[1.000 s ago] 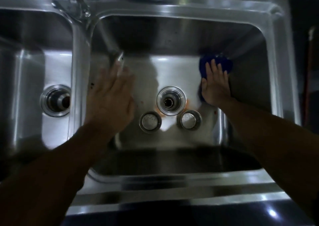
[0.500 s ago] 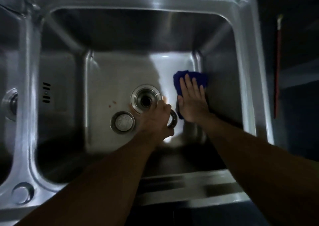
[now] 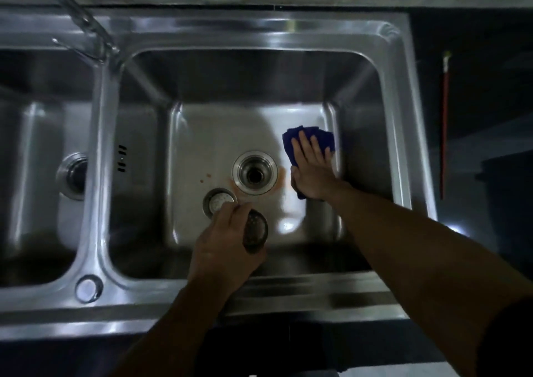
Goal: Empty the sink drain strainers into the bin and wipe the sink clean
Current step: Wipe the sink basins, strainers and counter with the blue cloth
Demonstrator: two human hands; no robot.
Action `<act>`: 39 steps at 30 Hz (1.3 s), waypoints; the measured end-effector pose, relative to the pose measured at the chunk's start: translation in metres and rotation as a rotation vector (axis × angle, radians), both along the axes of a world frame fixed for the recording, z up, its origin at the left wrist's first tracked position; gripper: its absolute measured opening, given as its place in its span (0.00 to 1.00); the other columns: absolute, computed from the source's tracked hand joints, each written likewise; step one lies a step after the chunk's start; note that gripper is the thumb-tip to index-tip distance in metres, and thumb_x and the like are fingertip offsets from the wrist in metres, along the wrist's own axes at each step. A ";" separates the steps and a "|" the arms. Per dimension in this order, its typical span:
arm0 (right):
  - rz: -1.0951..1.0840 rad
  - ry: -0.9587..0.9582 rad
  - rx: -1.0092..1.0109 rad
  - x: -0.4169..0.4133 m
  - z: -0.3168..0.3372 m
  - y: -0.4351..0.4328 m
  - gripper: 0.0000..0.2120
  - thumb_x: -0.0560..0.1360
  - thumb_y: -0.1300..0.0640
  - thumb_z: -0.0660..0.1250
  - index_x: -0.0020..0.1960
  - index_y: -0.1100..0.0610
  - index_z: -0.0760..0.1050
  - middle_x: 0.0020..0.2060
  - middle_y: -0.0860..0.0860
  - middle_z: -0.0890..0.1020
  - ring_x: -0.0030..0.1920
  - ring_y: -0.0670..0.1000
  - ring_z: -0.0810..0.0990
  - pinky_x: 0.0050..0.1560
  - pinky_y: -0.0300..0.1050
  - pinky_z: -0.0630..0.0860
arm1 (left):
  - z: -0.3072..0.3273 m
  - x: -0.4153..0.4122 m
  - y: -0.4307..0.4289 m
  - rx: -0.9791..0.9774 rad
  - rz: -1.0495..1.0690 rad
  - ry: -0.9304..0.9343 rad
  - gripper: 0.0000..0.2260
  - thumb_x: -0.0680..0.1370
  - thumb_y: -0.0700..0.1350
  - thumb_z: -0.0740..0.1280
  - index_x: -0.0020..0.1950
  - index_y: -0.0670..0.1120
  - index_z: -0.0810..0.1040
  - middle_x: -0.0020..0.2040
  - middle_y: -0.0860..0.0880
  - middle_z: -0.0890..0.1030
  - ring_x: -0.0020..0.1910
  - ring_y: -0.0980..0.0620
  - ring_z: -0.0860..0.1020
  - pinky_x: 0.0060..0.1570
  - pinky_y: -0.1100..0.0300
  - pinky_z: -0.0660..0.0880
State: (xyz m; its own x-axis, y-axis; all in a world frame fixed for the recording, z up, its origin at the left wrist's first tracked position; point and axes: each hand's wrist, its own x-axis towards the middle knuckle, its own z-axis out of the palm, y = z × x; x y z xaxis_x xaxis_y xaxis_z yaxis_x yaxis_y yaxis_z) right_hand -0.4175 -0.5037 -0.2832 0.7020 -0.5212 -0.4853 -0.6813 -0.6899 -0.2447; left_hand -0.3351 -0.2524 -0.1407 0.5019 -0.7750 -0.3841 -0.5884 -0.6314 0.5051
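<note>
A double steel sink (image 3: pixel 259 33) fills the view, and the work is in its right-hand basin, whose drain (image 3: pixel 255 172) stands open with no strainer in it. Orange-brown stains ring the drain and dot the floor to its left. The right hand (image 3: pixel 313 172) lies flat, fingers spread, pressing a blue cloth (image 3: pixel 308 139) onto the basin floor just right of the drain; its grip is apart, clamped on nothing. The left hand (image 3: pixel 227 247) has its grip clamped on one strainer (image 3: pixel 255 229), lifted clear of the floor and tilted. A second strainer (image 3: pixel 219 200) rests on the floor, just left of and below the drain. The emptying step seems to be in hand. Next, the lifted strainer likely needs carrying level to the bin, which is not in view, so nothing spills.
</note>
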 end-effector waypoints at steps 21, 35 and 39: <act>0.331 0.147 0.040 -0.015 0.012 -0.008 0.42 0.78 0.52 0.63 0.83 0.51 0.40 0.82 0.51 0.37 0.82 0.59 0.37 0.78 0.68 0.46 | -0.007 0.004 0.019 -0.094 0.227 0.041 0.37 0.68 0.53 0.77 0.74 0.53 0.67 0.71 0.50 0.67 0.68 0.46 0.71 0.66 0.51 0.73; 0.707 0.433 0.290 -0.084 0.049 0.052 0.39 0.80 0.68 0.56 0.82 0.40 0.47 0.81 0.44 0.35 0.81 0.56 0.36 0.79 0.67 0.42 | -0.004 0.004 0.020 -0.053 0.209 0.055 0.36 0.69 0.54 0.76 0.74 0.54 0.66 0.71 0.51 0.66 0.68 0.45 0.71 0.64 0.48 0.75; 0.514 0.434 0.147 -0.090 0.053 0.053 0.33 0.84 0.51 0.53 0.82 0.42 0.38 0.81 0.46 0.34 0.82 0.56 0.38 0.79 0.64 0.42 | -0.005 0.003 0.018 -0.082 0.222 0.047 0.37 0.68 0.51 0.77 0.74 0.49 0.69 0.70 0.48 0.69 0.67 0.43 0.73 0.64 0.47 0.75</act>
State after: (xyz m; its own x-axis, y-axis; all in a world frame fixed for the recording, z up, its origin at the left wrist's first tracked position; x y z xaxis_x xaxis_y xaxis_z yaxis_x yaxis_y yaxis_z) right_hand -0.5071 -0.4512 -0.2304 0.5688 -0.0812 -0.8185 -0.3335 -0.9324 -0.1393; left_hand -0.3320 -0.2340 -0.1454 0.6467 -0.6771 -0.3510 -0.4143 -0.6983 0.5837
